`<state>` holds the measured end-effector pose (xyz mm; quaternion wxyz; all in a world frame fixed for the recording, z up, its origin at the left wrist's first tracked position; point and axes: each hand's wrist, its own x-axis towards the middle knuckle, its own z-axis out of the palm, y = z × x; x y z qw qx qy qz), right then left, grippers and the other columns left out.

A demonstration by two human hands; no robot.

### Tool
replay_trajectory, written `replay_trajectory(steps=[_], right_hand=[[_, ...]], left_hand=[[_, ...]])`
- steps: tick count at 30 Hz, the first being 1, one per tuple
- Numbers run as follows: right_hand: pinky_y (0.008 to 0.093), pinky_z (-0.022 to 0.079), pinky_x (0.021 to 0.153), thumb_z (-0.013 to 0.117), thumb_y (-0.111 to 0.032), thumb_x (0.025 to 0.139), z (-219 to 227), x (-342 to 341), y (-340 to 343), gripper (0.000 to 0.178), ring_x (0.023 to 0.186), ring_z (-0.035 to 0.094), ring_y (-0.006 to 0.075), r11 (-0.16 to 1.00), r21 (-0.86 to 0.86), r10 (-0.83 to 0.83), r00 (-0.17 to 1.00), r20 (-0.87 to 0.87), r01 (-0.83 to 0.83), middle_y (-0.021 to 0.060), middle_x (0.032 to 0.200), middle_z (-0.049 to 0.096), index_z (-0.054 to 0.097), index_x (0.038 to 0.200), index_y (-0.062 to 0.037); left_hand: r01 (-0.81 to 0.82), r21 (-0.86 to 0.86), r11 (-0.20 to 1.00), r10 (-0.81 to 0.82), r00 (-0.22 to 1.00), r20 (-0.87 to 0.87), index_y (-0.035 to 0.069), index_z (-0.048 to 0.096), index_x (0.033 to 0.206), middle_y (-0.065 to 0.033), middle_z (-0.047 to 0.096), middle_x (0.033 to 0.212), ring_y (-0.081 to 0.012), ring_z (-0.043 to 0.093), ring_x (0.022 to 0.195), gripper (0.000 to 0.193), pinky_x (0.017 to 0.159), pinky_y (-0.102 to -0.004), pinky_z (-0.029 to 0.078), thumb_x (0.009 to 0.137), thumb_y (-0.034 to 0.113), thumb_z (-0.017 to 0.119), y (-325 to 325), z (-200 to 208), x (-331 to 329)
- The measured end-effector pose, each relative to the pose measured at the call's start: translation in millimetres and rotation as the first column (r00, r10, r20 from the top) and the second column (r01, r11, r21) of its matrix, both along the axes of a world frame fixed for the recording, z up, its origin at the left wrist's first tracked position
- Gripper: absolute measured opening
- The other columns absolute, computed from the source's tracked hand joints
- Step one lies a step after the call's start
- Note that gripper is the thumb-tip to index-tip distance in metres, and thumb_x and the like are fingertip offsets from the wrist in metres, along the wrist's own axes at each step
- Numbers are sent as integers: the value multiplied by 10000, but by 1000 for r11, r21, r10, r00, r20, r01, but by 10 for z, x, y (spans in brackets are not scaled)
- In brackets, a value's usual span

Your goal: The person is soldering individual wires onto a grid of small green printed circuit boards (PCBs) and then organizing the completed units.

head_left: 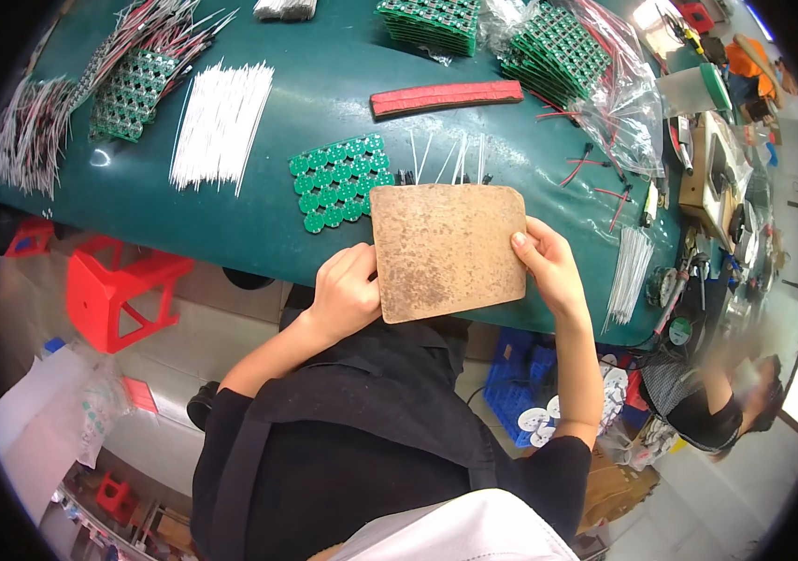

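A worn brown board (pixel 450 252), roughly square with rounded corners, is held up at the table's near edge. My left hand (pixel 347 288) is closed at its left edge, with the fingers curled and partly hidden. On the right edge my right hand (pixel 545 259) grips it, thumb on the front face and fingers behind. Several thin white wires (pixel 461 159) with dark ends show past the board's far edge; what they rest on is hidden. Just left of the board lies a green circuit board panel (pixel 343 180) of round pieces.
A red strip (pixel 446 97) lies beyond the board. White wire bundles (pixel 222 126) and red-black wires (pixel 30 140) lie left; stacked green panels (pixel 558 54) stand at the back right. A red stool (pixel 119 290) is left below the table, and another person (pixel 712 397) works at right.
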<state>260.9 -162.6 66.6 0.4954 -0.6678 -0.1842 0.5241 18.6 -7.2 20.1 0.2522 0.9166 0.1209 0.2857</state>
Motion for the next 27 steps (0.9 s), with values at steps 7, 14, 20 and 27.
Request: replay_trajectory(steps=[7,14,20,27], right_hand=[[260,497,831,595,-223,991,-29,-16,95,341,943,644,108,982,-179,107,969,221,-67,103,1024,705,571,1170,66],[272,522,770,733,-273,888,82,-25,206,475,871,681,140,967,-236,159,954,255,-98,133,961,724,583,1172,77],[278,523,782,757,-214,864,160,-64,273,480,888,675,145,967,-253,62,992,114,-31,128,983,720,573,1195,81],[283,515,825,762,-166,856,131,-79,306,411,903,672,144,977,-212,-13,999,31,20,112,988,714,572,1156,40]], left_hand=[[50,-3,999,-50,999,12,54,591,717,-67,480,736,-239,524,667,181,568,-352,418,620,140,717,49,-76,-39],[60,-32,998,-59,997,43,47,602,728,-73,496,743,-250,525,671,176,570,-365,416,633,130,724,58,-64,-20],[75,-47,996,-73,996,47,45,608,744,-80,517,758,-256,538,684,173,573,-368,419,646,125,726,71,-80,-28],[82,-69,994,-79,996,43,32,634,789,-99,556,809,-274,571,724,207,597,-375,443,651,144,740,102,-97,-52]])
